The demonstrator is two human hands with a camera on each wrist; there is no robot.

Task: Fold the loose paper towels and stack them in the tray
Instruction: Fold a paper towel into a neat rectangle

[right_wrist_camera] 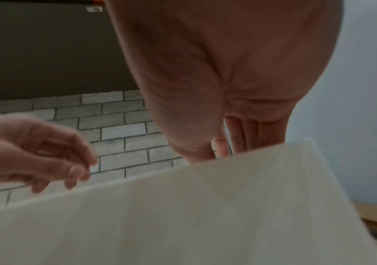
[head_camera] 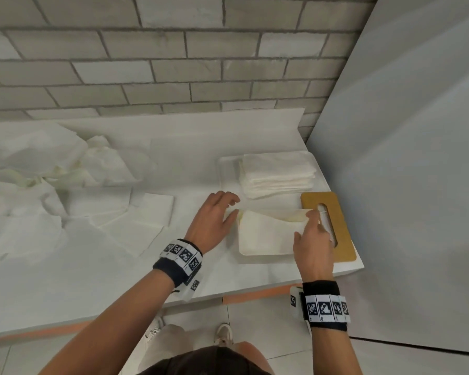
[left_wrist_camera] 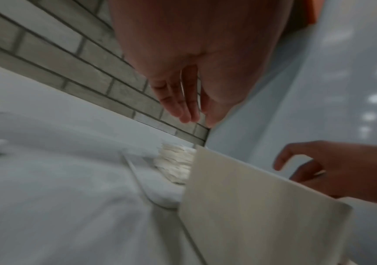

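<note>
White paper towel, faintly cream along its folded top edge, between the left grip and the right grip. White stack of folded towels in a white tray, just beyond both grips. Mustard-brown board with a pale slot, right of the right grip. White bench, edged in orange below the wrists. White crumpled loose towels, some creases yellowish, far left of the left grip. Pale grey brick wall with darker grey mortar lines. Plain light grey panel at right. Black wristbands carrying black-and-white square code patterns.
</note>
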